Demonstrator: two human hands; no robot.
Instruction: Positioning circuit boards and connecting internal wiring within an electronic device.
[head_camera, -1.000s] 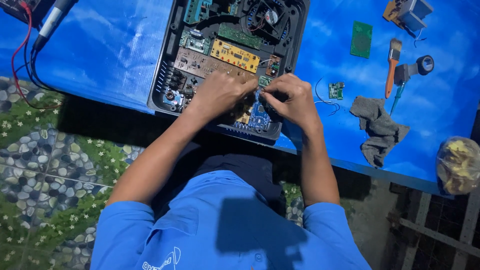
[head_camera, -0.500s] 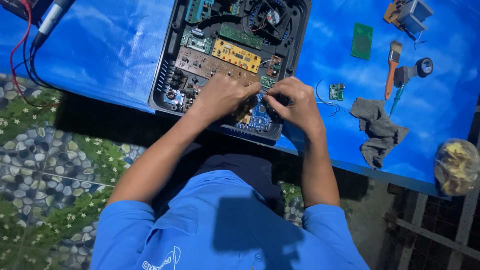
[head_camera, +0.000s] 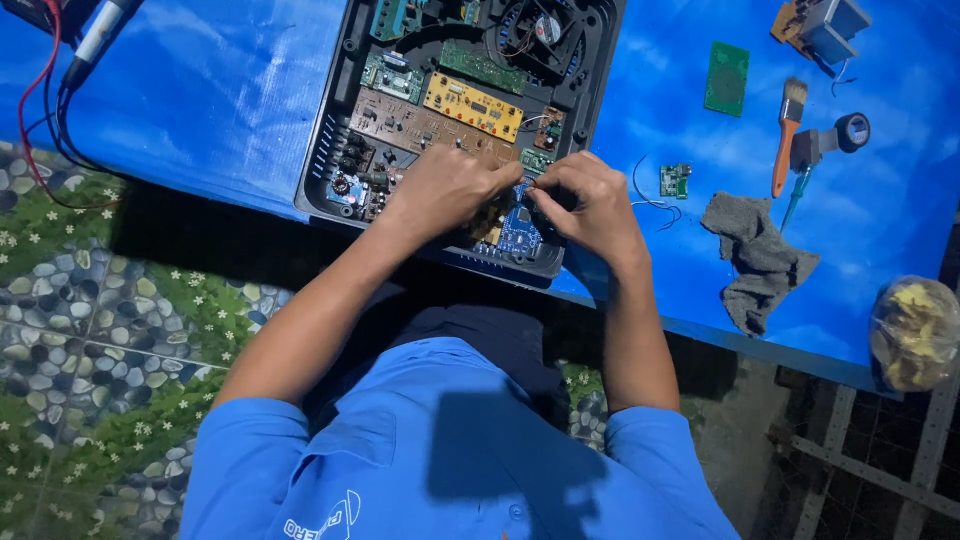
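An opened black electronics case (head_camera: 330, 160) lies on the blue-covered table, filled with circuit boards: a yellow board (head_camera: 472, 104), a brown board (head_camera: 400, 124), a fan (head_camera: 545, 30). My left hand (head_camera: 450, 190) and my right hand (head_camera: 590, 205) meet over the case's near right corner, fingertips pinched together just above a small blue board (head_camera: 518, 232). What the fingers pinch is too small to make out; it may be a thin wire or part.
To the right on the blue table (head_camera: 200, 100) lie a small green board (head_camera: 675, 181), a larger green board (head_camera: 726, 77), an orange-handled brush (head_camera: 786, 135), a grey rag (head_camera: 758, 258), a tool with a round dial (head_camera: 835, 140) and a plastic bag (head_camera: 915, 335). Red and black leads (head_camera: 50, 110) hang at the left edge.
Both hands have stayed over the near right corner of the case; the fingertips have shifted slightly closer together. Nothing else moved.
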